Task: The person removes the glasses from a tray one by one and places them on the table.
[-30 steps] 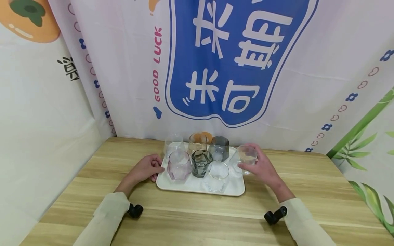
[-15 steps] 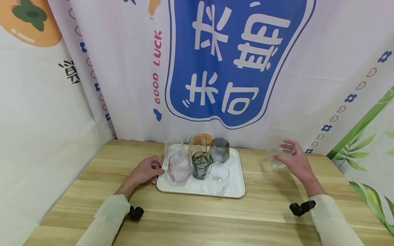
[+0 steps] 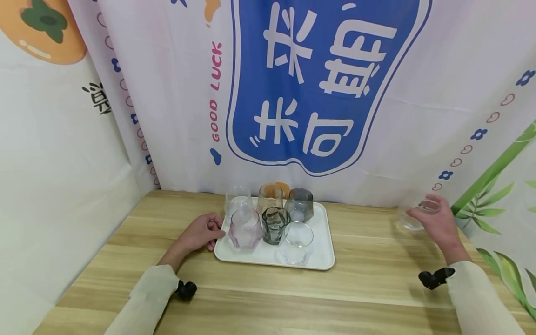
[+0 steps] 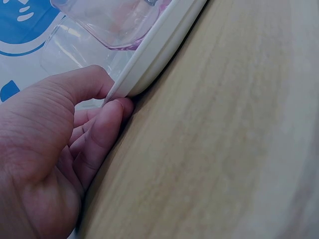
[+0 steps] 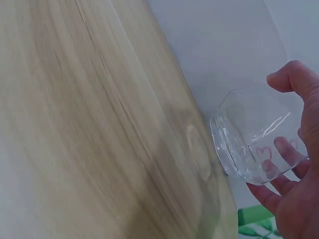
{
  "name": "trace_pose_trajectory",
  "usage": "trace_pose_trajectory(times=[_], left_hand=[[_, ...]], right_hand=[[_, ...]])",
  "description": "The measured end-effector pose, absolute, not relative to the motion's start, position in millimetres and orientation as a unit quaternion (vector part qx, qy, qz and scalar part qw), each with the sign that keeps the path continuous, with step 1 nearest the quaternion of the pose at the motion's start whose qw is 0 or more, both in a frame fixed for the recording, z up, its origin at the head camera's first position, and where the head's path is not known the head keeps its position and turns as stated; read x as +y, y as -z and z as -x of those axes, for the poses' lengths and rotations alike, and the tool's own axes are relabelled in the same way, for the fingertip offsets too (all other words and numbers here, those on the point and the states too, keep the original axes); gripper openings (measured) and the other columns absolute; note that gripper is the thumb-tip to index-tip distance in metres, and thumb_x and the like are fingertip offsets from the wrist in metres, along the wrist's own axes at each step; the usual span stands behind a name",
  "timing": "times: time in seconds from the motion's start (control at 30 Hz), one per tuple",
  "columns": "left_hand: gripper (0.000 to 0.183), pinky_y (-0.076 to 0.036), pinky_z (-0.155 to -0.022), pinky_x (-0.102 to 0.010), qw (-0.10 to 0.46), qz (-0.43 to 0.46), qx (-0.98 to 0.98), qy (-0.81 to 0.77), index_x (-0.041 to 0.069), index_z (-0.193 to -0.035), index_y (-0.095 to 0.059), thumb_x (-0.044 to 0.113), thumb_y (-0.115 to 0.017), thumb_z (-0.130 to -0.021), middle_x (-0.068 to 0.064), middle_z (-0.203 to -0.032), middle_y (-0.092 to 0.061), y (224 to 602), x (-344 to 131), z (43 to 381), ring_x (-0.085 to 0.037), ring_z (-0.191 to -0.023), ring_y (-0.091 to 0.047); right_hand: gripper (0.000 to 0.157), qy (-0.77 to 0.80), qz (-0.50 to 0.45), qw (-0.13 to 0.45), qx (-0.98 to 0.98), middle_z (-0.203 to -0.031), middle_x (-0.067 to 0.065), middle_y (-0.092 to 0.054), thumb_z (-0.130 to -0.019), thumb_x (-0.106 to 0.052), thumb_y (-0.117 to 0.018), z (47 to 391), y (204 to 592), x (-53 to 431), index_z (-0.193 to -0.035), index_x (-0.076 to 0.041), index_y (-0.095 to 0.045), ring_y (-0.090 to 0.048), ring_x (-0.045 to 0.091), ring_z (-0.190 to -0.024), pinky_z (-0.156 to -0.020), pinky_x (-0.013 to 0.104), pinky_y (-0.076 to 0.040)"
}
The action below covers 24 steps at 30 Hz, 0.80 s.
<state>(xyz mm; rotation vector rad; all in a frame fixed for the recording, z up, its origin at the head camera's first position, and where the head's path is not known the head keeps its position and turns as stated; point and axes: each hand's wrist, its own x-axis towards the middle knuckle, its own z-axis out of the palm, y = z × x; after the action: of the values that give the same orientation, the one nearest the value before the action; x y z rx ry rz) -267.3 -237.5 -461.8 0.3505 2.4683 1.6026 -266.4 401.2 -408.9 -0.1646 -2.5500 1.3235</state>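
Note:
My left hand (image 3: 204,231) pinches the left edge of a white tray (image 3: 324,235); in the left wrist view the thumb lies over the rim (image 4: 144,55) and the curled fingers are at its underside. At the table's far right, my right hand (image 3: 437,223) holds a clear drinking glass (image 5: 244,134), thumb and fingers spread around its sides. The glass's faceted base is close over the table's back edge area. On the tray stand a pink glass (image 3: 245,231), a dark faceted glass (image 3: 275,228), a clear gold-rimmed glass (image 3: 298,246), an amber glass (image 3: 270,200), a grey glass (image 3: 299,207) and another clear glass (image 3: 237,201).
The wooden table (image 3: 268,302) runs back to a hanging printed cloth (image 3: 184,116). Another pale cloth (image 3: 63,163) hangs at the left, and a bamboo print (image 3: 490,190) shows at the right. Bare tabletop lies between the tray and the right hand.
My right hand has carried the clear glass off the tray's right side, rightward to the far right of the table. My left hand has stayed at the tray's edge.

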Motion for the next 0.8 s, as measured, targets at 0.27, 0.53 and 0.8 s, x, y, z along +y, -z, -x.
trace_pose_trajectory(times=[0.27,0.53,0.8], left_hand=[[0.021,-0.053,-0.046,-0.028,0.083,-0.113,0.835,-0.532,-0.003,-0.104,-0.056,0.004,-0.071,-0.093,-0.008,-0.070,-0.057,463,-237,268,-0.017,-0.053,-0.057],[0.023,-0.052,-0.045,-0.027,0.080,-0.121,0.833,-0.533,-0.007,-0.108,-0.055,0.004,-0.071,-0.094,-0.008,-0.071,-0.057,461,-237,268,-0.017,-0.053,-0.056],[0.022,-0.052,-0.045,-0.027,0.078,-0.124,0.833,-0.534,-0.005,-0.105,-0.055,0.004,-0.071,-0.094,-0.008,-0.070,-0.056,463,-237,268,-0.018,-0.052,-0.056]], right_hand=[[0.104,-0.458,0.095,0.123,-0.875,-0.160,0.035,-0.022,-0.095,-0.046,-0.073,261,420,431,-0.161,0.001,-0.009,-0.031,0.056,-0.137,-0.103,0.071,-0.037],[0.102,-0.449,0.086,0.132,-0.880,-0.158,0.037,-0.024,-0.096,-0.043,-0.072,256,428,444,-0.160,0.003,-0.008,-0.032,0.057,-0.135,-0.102,0.070,-0.038],[0.103,-0.452,0.072,0.122,-0.881,-0.158,0.039,-0.021,-0.097,-0.043,-0.072,256,428,444,-0.160,0.005,-0.006,-0.028,0.062,-0.136,-0.103,0.075,-0.032]])
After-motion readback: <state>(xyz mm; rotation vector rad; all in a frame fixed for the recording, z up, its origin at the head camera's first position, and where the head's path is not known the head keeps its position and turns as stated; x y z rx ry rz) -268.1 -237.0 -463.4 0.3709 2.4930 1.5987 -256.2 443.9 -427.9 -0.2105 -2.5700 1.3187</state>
